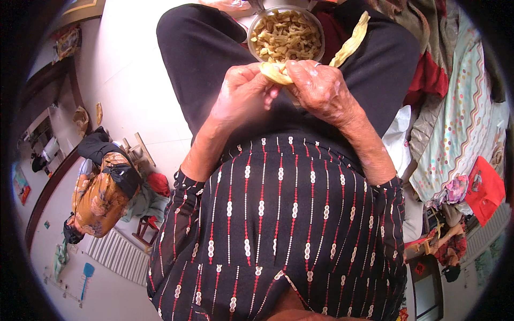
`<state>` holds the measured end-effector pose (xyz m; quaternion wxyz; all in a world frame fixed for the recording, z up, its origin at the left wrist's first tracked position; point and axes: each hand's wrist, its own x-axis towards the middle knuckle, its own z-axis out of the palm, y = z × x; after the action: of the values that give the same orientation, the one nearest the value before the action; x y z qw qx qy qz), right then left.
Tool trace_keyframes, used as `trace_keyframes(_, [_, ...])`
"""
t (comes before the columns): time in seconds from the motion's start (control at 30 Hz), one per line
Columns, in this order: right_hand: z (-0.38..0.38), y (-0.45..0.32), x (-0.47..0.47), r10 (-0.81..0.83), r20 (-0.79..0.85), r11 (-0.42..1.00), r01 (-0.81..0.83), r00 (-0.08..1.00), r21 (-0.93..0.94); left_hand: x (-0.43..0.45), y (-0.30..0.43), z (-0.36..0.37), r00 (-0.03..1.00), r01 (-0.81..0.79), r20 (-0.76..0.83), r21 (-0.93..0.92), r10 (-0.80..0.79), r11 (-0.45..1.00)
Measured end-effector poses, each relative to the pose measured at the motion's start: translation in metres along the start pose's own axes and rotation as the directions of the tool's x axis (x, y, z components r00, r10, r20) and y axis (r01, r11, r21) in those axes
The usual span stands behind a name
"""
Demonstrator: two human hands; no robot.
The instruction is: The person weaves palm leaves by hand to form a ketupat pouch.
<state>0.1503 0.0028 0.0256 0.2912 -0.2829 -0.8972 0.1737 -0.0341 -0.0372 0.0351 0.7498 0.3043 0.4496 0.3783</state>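
Observation:
A pale yellow strip [276,74], like a corn husk, is bent in a curve between my two hands. My left hand [240,89] pinches its left end between thumb and fingers. On the other end, the thumb and fingers of my right hand [321,88] are closed; a ring shows on one finger. A longer yellow strip [351,40] slants up over my right thigh from behind the right hand; whether it joins the held piece is hidden. Just beyond the hands stands a round tub [251,45] of small yellowish-brown pieces [286,35].
My legs [184,52] flank the tub. Patterned cloth [453,120] and a white bag [398,140] lie to the right. One person [100,196] is at left near a wooden stool [144,148]; another person [449,244] is at lower right. Pale floor [132,80] stretches left.

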Motion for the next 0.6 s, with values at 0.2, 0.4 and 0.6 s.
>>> trace_keyframes(0.2, [-0.026,-0.002,0.003,0.006,0.09,0.985,-0.021,0.996,0.173,-0.006,0.014,0.002,0.995,-0.058,0.084,0.166,0.045,0.984])
trace_keyframes(0.4, [-0.041,0.007,-0.004,0.041,0.13,0.977,-0.068,0.991,0.204,-0.009,0.018,-0.012,0.984,-0.163,0.128,0.349,0.125,0.923])
trace_keyframes(0.6, [-0.046,0.005,-0.004,0.033,0.12,0.944,-0.071,0.992,0.323,-0.015,0.035,-0.02,0.966,-0.25,0.175,0.454,0.189,0.855])
